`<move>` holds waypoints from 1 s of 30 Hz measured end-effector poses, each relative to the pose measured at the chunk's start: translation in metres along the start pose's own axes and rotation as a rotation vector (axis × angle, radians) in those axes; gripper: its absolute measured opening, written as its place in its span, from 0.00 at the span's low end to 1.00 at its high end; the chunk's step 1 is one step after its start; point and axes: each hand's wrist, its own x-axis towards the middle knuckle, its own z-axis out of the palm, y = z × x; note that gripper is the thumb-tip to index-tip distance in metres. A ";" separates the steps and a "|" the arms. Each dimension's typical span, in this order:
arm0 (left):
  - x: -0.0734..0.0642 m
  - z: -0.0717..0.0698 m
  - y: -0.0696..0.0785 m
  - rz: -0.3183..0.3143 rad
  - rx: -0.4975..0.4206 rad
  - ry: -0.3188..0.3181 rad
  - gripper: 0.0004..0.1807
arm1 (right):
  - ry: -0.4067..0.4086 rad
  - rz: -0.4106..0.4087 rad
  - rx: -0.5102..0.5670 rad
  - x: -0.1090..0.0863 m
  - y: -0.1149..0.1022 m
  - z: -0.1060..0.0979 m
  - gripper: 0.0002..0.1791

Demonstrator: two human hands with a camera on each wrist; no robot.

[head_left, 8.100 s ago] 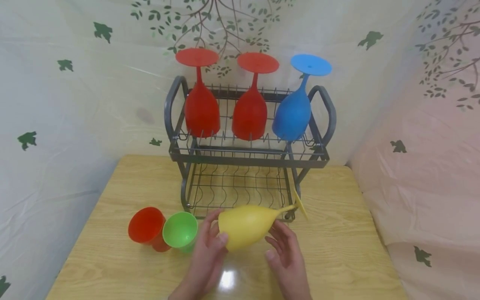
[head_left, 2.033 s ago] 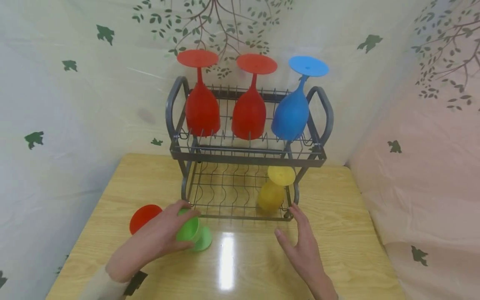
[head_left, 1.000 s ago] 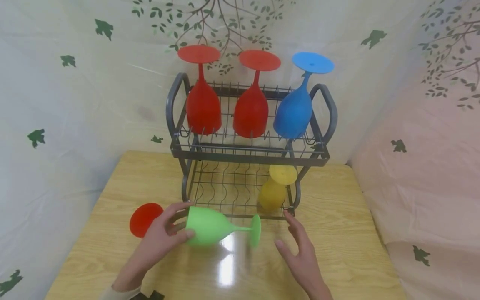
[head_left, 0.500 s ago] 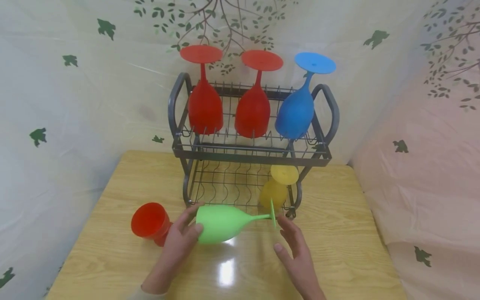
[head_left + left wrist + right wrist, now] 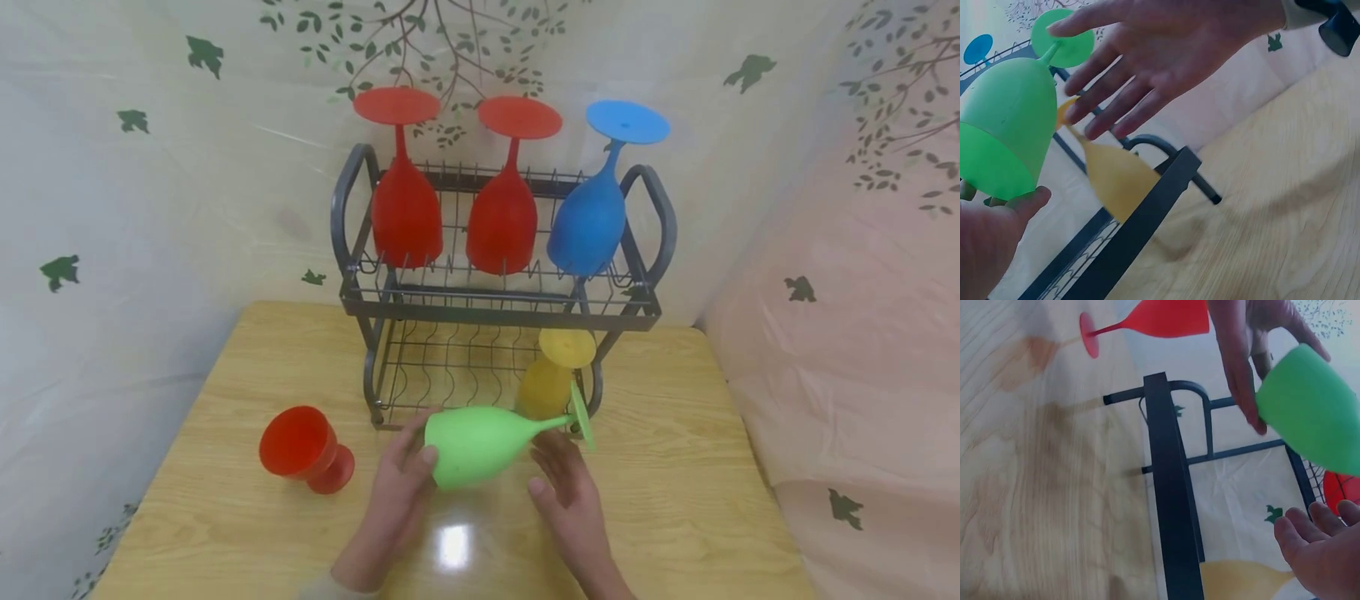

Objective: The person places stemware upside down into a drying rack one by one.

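My left hand (image 5: 396, 492) pinches a green plastic goblet (image 5: 480, 446) at its rim, thumb and fingers on either side. The goblet lies sideways in the air, its stem and round base pointing right, in front of the lower rack tier. My right hand (image 5: 573, 504) is just below the stem; in the left wrist view the right fingers (image 5: 1107, 81) are spread and apart from the bowl. A yellow goblet (image 5: 542, 390) stands upside down at the right of the lower tier, partly hidden by the green one. A red goblet (image 5: 298, 443) stands upright on the table at the left.
A dark two-tier dish rack (image 5: 495, 312) stands at the back of the wooden table (image 5: 667, 467). On its upper tier are two upside-down red goblets (image 5: 407, 221) and a blue goblet (image 5: 588, 225). A patterned sheet (image 5: 187, 183) hangs behind and at the sides.
The yellow goblet went from my hands to the lower tier. My left hand then picked up the green goblet from the table, turned it sideways and carried it right, towards my right hand.
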 end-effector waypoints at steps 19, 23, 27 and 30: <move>0.001 0.014 -0.027 0.023 -0.113 -0.040 0.31 | 0.078 0.180 0.016 0.006 -0.007 0.014 0.29; 0.000 0.014 -0.028 0.029 -0.121 -0.049 0.32 | 0.087 0.213 0.007 0.006 -0.007 0.014 0.29; 0.000 0.014 -0.028 0.027 -0.114 -0.054 0.38 | 0.087 0.212 0.017 0.007 -0.006 0.014 0.30; -0.001 0.012 -0.026 0.009 -0.086 -0.048 0.40 | 0.084 0.199 0.038 0.008 -0.006 0.015 0.30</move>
